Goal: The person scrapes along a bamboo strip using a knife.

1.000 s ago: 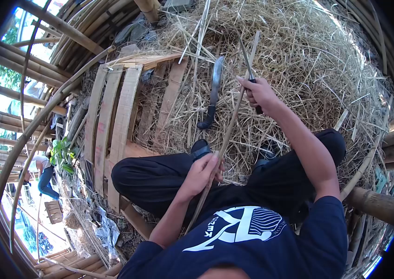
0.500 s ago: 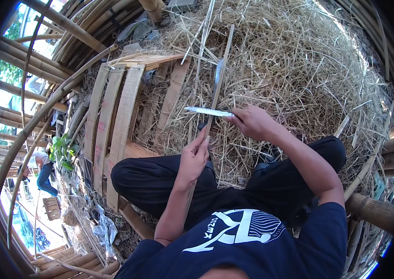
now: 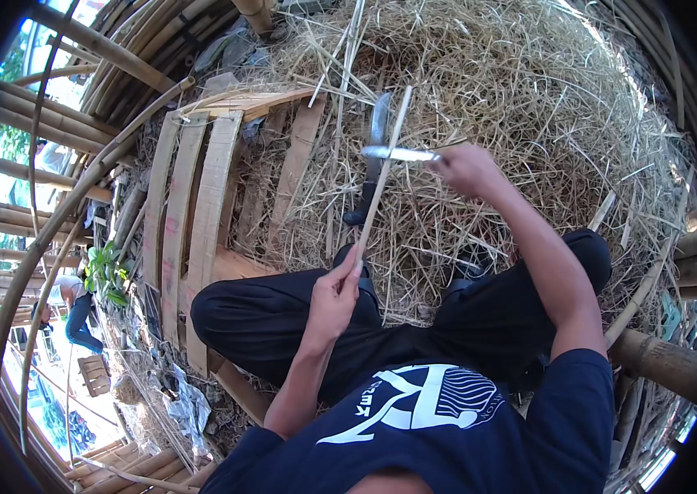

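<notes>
My left hand (image 3: 334,303) is closed around a thin bamboo strip (image 3: 383,185) that slants away from my lap. In my right hand (image 3: 470,171) is a knife (image 3: 410,154), its shiny blade lying crosswise on the strip, well beyond the left hand. The knife's handle is mostly hidden by my fingers. Just left of the strip, a machete (image 3: 379,123) with a dark handle lies on the straw, blade pointing away. Both hands are above the straw in front of my crossed legs.
Dry straw and shavings (image 3: 513,99) cover the ground ahead. A wooden slatted pallet (image 3: 215,193) stands at left. Bamboo poles (image 3: 665,366) surround the space. Beyond the left bars, a bending person (image 3: 77,309) is near a green plant (image 3: 107,274).
My right hand and the knife have moved away from me along the strip. The strip's far end is closer to me, and more of the machete shows beside it.
</notes>
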Action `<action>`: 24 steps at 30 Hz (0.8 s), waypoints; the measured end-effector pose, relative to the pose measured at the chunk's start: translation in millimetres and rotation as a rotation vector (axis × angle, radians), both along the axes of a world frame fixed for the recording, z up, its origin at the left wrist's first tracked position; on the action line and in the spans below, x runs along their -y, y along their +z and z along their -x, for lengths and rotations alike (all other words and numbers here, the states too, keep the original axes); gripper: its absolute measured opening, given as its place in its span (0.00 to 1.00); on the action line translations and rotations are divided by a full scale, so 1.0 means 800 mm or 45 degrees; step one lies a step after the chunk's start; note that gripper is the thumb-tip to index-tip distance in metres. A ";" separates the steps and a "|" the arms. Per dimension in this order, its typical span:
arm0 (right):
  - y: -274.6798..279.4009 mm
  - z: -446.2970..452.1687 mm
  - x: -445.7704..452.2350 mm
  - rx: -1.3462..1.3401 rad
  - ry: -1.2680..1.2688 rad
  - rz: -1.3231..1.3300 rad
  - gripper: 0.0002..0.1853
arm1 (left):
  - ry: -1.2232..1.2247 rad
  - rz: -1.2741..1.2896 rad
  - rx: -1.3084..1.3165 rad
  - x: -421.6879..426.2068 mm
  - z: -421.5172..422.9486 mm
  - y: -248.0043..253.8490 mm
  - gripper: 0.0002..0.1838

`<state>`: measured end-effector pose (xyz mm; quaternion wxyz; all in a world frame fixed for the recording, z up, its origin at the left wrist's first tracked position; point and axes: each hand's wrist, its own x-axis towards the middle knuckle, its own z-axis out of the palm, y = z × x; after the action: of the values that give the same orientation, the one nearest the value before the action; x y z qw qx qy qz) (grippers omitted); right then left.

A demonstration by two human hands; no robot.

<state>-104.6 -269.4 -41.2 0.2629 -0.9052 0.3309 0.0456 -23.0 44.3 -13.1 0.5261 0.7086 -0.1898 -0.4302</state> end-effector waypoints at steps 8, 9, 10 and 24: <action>0.031 0.000 0.030 0.305 -0.240 -0.174 0.22 | 0.063 -0.028 -0.098 -0.030 0.011 0.018 0.23; 0.041 -0.004 -0.002 0.303 -0.090 -0.218 0.17 | 0.055 -0.036 -0.017 -0.022 0.007 0.018 0.23; 0.048 -0.008 -0.028 0.189 0.054 -0.311 0.17 | 0.047 -0.043 0.067 -0.015 0.004 0.018 0.23; 0.019 0.003 -0.075 0.050 0.408 -0.068 0.18 | -0.028 -0.154 0.592 0.010 0.003 0.019 0.20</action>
<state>-107.4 -209.2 -25.7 0.2828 -0.9397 0.1756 0.0779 -25.7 36.3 1.9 0.4202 0.8166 -0.2876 -0.2718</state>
